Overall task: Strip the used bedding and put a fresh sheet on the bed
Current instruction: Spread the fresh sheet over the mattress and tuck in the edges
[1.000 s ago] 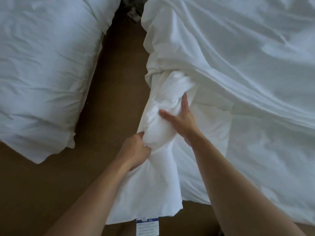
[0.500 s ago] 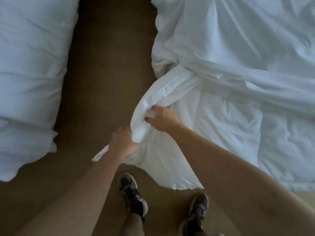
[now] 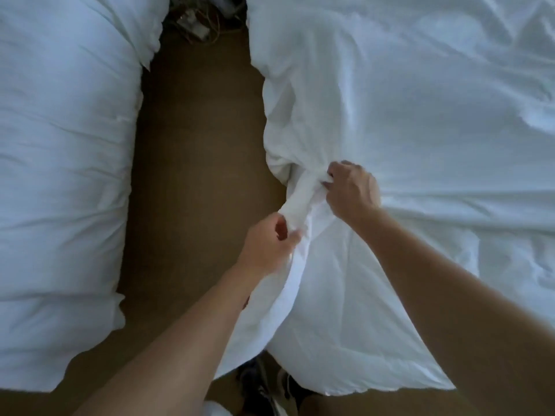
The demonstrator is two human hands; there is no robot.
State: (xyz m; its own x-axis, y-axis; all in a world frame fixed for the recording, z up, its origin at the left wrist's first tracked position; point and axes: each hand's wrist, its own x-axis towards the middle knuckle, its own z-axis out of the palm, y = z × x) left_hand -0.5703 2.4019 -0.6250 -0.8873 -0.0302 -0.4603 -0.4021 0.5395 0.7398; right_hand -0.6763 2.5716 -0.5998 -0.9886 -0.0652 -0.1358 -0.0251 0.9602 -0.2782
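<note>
A white duvet cover (image 3: 405,100) lies rumpled over the bed on the right, bunched into a tight gather at its near left edge. My right hand (image 3: 351,190) grips that gather from above with curled fingers. Below it, my left hand (image 3: 267,244) pinches a rolled fold of the same cover. The bare white duvet (image 3: 345,325) spills out under my hands and hangs toward the floor.
A second bed with white bedding (image 3: 60,175) fills the left side. Brown carpet (image 3: 195,145) runs between the two beds. Cables and small clutter (image 3: 198,22) lie at the far end of the gap. My dark shoes (image 3: 264,388) show under the hanging duvet.
My right hand has moved up and away along the cover to a new grip on the gather. My left hand keeps its hold lower down. More duvet now hangs free below.
</note>
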